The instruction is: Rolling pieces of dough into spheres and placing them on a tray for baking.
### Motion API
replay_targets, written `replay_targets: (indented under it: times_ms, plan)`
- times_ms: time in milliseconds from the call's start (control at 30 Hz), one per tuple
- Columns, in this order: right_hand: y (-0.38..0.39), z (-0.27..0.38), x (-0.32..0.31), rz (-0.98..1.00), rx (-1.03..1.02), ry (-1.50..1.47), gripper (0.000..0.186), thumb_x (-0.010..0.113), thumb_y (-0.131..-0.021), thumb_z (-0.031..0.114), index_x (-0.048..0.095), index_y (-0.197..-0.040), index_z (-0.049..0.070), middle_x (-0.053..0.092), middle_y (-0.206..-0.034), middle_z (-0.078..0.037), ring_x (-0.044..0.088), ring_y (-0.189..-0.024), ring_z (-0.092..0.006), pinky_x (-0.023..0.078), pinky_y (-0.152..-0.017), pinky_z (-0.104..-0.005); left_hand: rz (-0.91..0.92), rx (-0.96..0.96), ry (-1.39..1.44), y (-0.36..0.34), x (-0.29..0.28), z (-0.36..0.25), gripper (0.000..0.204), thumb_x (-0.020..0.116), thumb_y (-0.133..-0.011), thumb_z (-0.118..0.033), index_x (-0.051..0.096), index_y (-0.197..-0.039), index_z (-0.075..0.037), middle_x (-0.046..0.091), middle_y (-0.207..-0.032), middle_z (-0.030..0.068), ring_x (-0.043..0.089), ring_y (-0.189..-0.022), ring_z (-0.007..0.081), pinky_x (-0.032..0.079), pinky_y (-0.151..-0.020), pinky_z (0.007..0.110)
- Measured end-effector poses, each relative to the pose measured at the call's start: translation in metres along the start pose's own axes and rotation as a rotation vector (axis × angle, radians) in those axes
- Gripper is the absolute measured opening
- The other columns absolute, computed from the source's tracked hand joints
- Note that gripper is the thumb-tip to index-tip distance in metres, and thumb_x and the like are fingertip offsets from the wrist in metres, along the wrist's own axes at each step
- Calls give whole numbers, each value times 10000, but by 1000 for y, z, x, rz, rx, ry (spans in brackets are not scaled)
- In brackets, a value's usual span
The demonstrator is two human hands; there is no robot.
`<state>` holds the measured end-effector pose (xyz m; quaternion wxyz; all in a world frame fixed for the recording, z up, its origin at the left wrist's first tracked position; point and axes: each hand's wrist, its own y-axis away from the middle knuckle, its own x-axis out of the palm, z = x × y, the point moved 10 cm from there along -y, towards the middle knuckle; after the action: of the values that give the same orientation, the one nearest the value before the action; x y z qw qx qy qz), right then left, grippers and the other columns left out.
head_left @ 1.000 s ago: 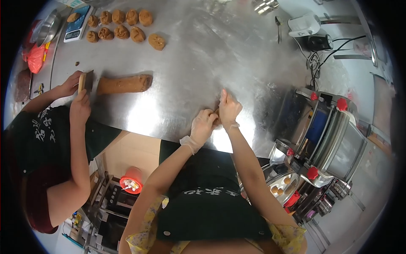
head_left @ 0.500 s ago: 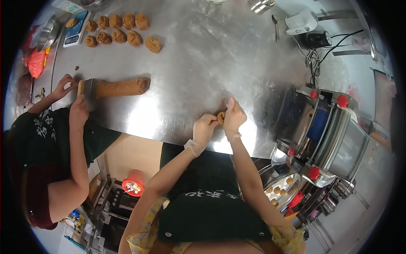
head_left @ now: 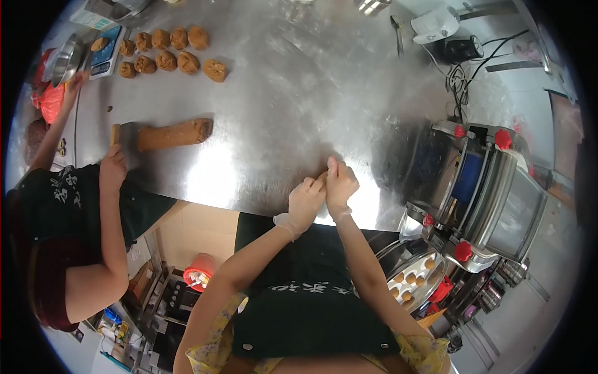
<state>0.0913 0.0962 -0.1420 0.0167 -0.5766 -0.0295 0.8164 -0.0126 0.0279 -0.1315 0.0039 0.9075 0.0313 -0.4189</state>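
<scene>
My left hand (head_left: 306, 202) and my right hand (head_left: 341, 187), both in thin clear gloves, meet over the near edge of the steel table (head_left: 274, 112). Between them they pinch a small piece of brown dough (head_left: 324, 176), mostly covered by my fingers. Left of me, a co-worker's hand (head_left: 113, 167) grips the wooden handle of a dough cutter (head_left: 115, 134), beside a thick brown dough log (head_left: 174, 134). The co-worker's other hand (head_left: 77, 80) reaches toward a blue-topped scale (head_left: 104, 53) with a small dough lump (head_left: 99, 43) on it.
Two rows of brown dough lumps (head_left: 166, 60) lie at the far left. On my right stands a machine with rollers and red knobs (head_left: 463, 251). Below it, a round tray (head_left: 430, 291) holds several small balls. A spoon (head_left: 397, 34) and cables (head_left: 458, 81) lie far right.
My hands have closed in over the dough, which showed as a ring before and is now mostly hidden. The co-worker's far hand has moved from the cutter up toward the scale.
</scene>
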Motion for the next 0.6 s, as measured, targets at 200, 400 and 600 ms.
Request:
replay_targets:
  times_ms: [200, 400, 600]
  plan:
    - [-6, 7, -19, -249, -113, -126, 118, 693, -886, 180, 652, -821, 91, 626, -709, -76, 617, -618, -274, 507, -584, -384, -14, -21, 225, -17, 2, 19, 166, 639, -760, -70, 675, -920, -96, 621, -943, 73, 600, -946, 277, 534, -707, 392]
    - [-3, -42, 1, 74, 384, -492, 324, 522, -1006, 306, 701, -946, 43, 681, -760, -115, 655, -671, -285, 531, -647, -394, 69, 75, 95, -45, 13, 1, 78, 659, -803, -95, 654, -880, -86, 619, -947, 91, 597, -941, 310, 540, -735, 434]
    - [17, -1, -18, -157, 61, -101, 127, 626, -926, 186, 672, -995, 90, 651, -870, -110, 619, -763, -312, 516, -697, -413, 69, 562, 41, 13, -2, -28, 165, 614, -794, -102, 661, -946, -62, 607, -955, 96, 576, -993, 288, 540, -766, 413]
